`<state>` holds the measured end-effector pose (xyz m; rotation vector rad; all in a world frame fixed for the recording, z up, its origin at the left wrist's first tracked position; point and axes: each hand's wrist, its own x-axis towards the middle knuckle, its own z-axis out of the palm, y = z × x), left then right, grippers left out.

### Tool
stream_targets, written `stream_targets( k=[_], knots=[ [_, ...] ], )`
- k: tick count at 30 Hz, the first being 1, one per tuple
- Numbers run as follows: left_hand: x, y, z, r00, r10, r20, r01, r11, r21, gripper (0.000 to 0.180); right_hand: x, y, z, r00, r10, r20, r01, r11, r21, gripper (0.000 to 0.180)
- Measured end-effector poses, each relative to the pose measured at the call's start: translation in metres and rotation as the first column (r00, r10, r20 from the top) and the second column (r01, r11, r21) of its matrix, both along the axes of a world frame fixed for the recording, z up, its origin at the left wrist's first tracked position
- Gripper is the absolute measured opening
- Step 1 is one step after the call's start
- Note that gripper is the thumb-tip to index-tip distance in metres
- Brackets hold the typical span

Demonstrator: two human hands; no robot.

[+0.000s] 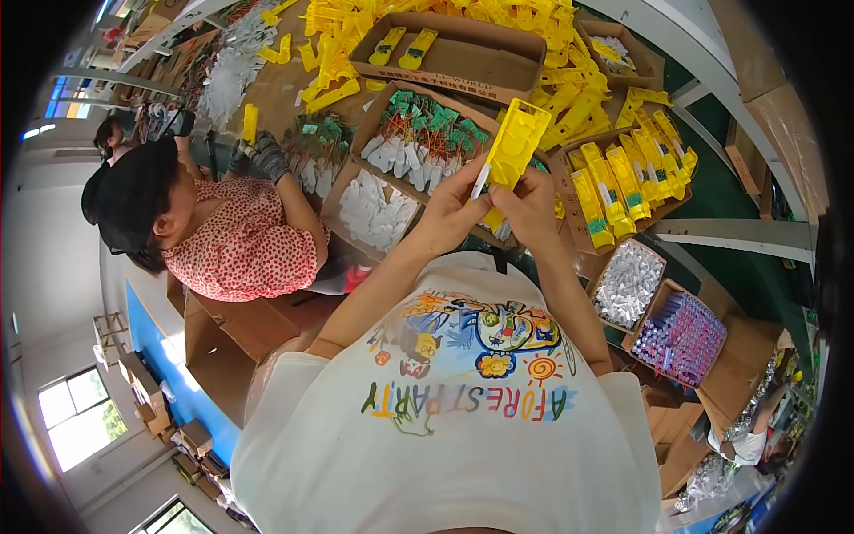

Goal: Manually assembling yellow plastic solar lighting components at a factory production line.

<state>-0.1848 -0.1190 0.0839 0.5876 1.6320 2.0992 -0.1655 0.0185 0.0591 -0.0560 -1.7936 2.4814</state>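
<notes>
Both my hands hold a long yellow plastic housing (516,138), tilted up and away in front of my chest. My left hand (455,216) grips its lower left side, and a thin white piece (481,181) shows by those fingers. The fingers of my right hand (531,210) are closed round the lower end, with the thumb pressed inward; what lies under the thumbs is hidden. Just beyond my left hand, a cardboard box (360,142) holds green circuit boards (445,120) with red wires and white parts. White plastic pieces (378,209) fill a nearer box.
Yellow housings (569,102) are heaped at the back around a shallow carton (454,76). Right of my hands stand boxes of filled yellow housings (627,182), small white parts (630,280) and purple cylinders (680,334). At left a gloved co-worker (245,236) holds another yellow piece (250,123).
</notes>
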Motion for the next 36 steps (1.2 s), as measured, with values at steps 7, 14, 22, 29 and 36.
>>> stream_targets(
  k=[7, 14, 22, 29, 36],
  knots=[
    [-0.009, -0.004, -0.027, 0.995, 0.099, 0.032, -0.099, 0.995, -0.018, 0.056, -0.002, 0.006, 0.004, 0.987, 0.133, 0.088, -0.140, 0.987, 0.075, 0.019],
    [-0.008, -0.002, 0.005, 0.985, 0.020, 0.173, -0.064, 0.965, 0.253, 0.046, 0.002, 0.014, 0.002, 0.969, 0.245, -0.017, -0.244, 0.968, 0.057, 0.027],
    [0.000, 0.009, -0.006, 0.977, 0.204, 0.062, -0.207, 0.977, 0.055, 0.025, 0.005, 0.001, -0.001, 0.993, 0.086, -0.082, -0.075, 0.989, 0.124, 0.022],
    [-0.012, -0.001, -0.010, 0.886, 0.320, 0.336, -0.351, 0.935, 0.037, 0.026, -0.001, 0.056, 0.016, 0.813, 0.505, 0.291, -0.577, 0.765, 0.286, 0.032],
    [-0.016, -0.019, -0.015, 0.867, 0.212, 0.451, -0.270, 0.960, 0.068, 0.023, -0.002, 0.080, 0.048, 0.895, 0.444, -0.041, -0.366, 0.681, -0.635, 0.065]
  ],
)
